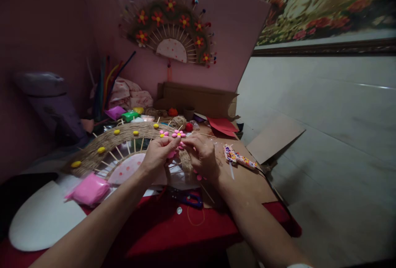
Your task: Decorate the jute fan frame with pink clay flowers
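While both hands meet near the centre of the frame, the left hand (161, 150) and right hand (202, 156) have their fingers curled inward beside the pink flowers (178, 134). I cannot tell whether the fingertips clamp a petal, as the contact is too small and partly hidden. Behind the hands, left of centre to centre, lies the twine fan (144, 130) with thin sticks (5 yellow ovals (101, 150) dot its band).

At lower left, a pink packet (89, 189) lies near the left forearm, by a white rounded sheet (46, 218). Scissors (189, 198) lie below the hands; a flower-patterned glue gun (239, 158) rests on cardboard (250, 185) right of centre. Another decorated fan (171, 49) hangs at upper centre.
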{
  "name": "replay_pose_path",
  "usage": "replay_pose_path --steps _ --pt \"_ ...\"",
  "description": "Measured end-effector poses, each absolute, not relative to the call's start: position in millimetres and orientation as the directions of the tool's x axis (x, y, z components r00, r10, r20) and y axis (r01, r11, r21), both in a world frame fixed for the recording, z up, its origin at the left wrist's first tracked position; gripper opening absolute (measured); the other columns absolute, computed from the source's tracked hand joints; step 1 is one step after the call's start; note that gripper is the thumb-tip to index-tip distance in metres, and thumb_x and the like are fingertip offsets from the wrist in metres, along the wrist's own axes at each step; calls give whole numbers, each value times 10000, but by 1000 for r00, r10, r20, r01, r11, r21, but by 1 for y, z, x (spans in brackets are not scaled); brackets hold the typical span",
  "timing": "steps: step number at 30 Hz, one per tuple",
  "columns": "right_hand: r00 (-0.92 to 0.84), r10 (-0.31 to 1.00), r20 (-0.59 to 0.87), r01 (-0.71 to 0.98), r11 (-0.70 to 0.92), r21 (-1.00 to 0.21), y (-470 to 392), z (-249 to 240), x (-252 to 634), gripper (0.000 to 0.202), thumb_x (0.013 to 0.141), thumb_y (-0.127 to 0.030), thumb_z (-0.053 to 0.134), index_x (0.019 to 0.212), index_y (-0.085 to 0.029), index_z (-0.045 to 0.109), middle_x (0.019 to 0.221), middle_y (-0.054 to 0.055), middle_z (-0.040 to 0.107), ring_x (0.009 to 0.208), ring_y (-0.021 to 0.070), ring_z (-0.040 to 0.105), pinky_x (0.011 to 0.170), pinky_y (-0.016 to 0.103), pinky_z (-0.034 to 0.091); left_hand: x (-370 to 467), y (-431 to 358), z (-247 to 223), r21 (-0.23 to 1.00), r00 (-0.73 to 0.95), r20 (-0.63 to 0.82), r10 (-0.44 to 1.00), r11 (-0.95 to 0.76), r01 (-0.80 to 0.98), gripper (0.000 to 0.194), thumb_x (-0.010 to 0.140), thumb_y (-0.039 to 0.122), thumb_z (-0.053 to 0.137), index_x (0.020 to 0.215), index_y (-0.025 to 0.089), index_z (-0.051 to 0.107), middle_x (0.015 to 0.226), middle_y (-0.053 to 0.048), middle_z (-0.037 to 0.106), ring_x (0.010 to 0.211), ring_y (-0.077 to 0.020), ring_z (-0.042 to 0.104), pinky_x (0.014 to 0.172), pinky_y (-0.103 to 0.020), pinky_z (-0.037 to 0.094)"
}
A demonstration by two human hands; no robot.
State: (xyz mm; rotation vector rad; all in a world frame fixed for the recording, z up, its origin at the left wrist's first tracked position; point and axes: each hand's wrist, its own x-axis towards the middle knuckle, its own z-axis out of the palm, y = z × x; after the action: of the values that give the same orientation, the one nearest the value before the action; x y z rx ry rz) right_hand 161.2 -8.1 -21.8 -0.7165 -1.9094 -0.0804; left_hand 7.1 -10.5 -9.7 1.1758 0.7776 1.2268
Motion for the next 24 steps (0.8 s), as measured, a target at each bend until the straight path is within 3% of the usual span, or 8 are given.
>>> replay_pose_path --steps 3,12,24 --pt "-274 424 863 532 815 -231 -9 -20 161 127 875 -183 549 971 -222 623 907 51 670 884 173 624 781 312 512 7 -11 -10 958 214 144 966 -81 -275 381 673 472 731 621 114 612 467 31 467 375 -20 303 360 -162 162" --pt "-216 442 871 489 821 -296 -8 -20 158 87 872 -198 564 928 -195 631 880 51 668 832 159 625 721 288 507 5 -8 -11 950 210 161 964 -94 -299 364 668 458 736 650 113 622 500 12 526 384 -27 345 358 -153 181" --pt "-249 417 874 481 837 -263 -10 -19 157 119 877 -192 554 953 -196 645 879 51 686 846 157 639 764 298 517 4 -8 -13 954 194 144 970 -84 -287 375 661 461 742 612 114 610 512 21 497 410 -28 343 368 -159 191"
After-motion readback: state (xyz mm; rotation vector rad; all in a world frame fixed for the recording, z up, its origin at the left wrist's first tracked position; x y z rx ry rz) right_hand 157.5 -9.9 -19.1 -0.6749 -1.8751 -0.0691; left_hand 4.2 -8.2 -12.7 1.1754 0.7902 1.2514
